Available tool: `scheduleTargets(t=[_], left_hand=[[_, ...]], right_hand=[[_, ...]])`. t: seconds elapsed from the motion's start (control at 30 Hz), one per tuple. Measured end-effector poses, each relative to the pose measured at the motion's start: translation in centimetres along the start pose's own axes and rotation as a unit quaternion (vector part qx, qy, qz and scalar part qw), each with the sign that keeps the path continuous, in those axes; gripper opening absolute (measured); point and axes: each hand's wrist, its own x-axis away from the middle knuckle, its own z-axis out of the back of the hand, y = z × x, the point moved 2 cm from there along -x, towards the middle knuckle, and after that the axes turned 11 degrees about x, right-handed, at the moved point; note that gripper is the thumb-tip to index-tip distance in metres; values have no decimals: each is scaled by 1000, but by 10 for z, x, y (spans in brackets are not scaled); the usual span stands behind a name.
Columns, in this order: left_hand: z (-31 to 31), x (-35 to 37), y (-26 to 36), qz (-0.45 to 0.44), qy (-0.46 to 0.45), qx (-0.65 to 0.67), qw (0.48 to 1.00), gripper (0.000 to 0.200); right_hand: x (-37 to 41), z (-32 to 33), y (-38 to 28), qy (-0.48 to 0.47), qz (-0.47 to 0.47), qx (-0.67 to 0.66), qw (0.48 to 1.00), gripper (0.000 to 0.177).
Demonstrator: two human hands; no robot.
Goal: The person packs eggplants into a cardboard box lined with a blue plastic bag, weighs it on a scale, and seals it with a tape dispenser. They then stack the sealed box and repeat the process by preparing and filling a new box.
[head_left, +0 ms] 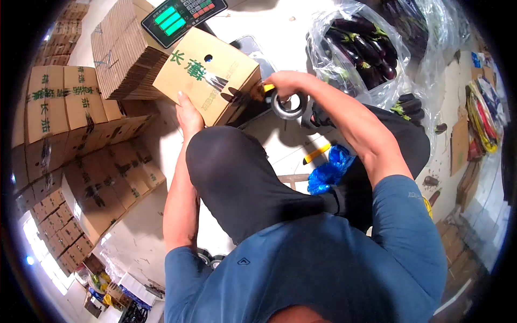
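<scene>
The right hand is gripping a tape roll against the cardboard box, and the left hand is holding its lower edge. Around them a scale, flat cartons and bagged eggplants are sitting on the pale floor

Bagged eggplants, scale, flattened cartons, blue bag

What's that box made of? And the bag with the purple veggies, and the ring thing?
The box looks like brown cardboard, matte, with printed green writing. The bag seems thin clear plastic: shiny, crinkled, see-through. The tape roll looks like glossy plastic tape, probably.
</scene>
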Motion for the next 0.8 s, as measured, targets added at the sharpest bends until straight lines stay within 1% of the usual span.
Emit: scheduleTargets(t=[0.03,0.07,0.1,0.13,0.23,0.27,0.3,0.33,0.37,0.4,0.43,0.47,0.5,0.53,0.57,0.6,0.63,0.67,0.7,0.73,0.77,0.8], left_hand=[[1,-1,-1,-5,-3,-2,1000,60],[0,-1,1,-6,-7,-3,1000,60],[-1,0,5,-8,-10,-6,1000,60],[0,1,6,-9,-12,-10,1000,61],[8,-6,-2,11,7,-61,998,62],[8,-5,1,21,9,-69,997,63],[9,-6,-1,5,3,-71,997,63],[9,-8,-5,-11,-6,-72,997,62],[7,-10,-5,-27,-14,-74,997,62],[5,-7,-1,-6,1,-49,999,59],[3,-7,0,-15,-11,-33,999,58],[4,-8,-1,-25,-21,-16,999,58],[3,-7,-1,-34,-30,1,999,57],[0,3,14,-22,-23,-26,999,55],[1,-2,7,-8,-31,25,999,54],[0,0,12,25,-26,25,999,54],[0,-1,18,58,-20,27,998,53],[4,-11,11,107,-42,116,987,53],[1,-9,24,134,-51,218,965,49],[3,-17,18,117,-33,195,973,49],[5,-25,13,100,-13,173,980,48],[3,-21,17,71,55,87,992,52]], right_hand=[[-12,0,-14,-24,-1,77,997,32],[-39,-20,-24,-45,43,109,992,25],[-76,-51,-24,-83,-18,-4,996,28],[-55,-29,-58,-194,-124,-25,973,30],[-78,-92,-93,-189,28,-10,982,26],[-78,-116,-97,-149,59,51,986,25],[-61,-127,-101,-109,15,22,994,28],[-57,-153,-98,-75,12,3,997,30],[-48,-179,-93,-15,-28,-69,997,26],[-44,-210,-86,0,-48,-118,992,26],[-33,-232,-82,32,-85,-177,980,36],[-26,-251,-75,3,-80,-203,976,53],[-21,-271,-66,31,-95,-201,974,52],[12,-232,-73,15,-159,-215,963,61],[1,-260,-57,81,-192,-204,956,67],[5,-247,-44,85,-206,-245,943,68],[7,-234,-29,121,-245,-278,921,57],[3,-218,-17,212,-294,-332,871,44],[3,-196,-5,187,-316,-502,783,41],[-1,-178,4,217,-313,-581,719,32],[-6,-158,12,250,-292,-612,691,27],[-12,-137,17,255,-290,-595,705,26]])
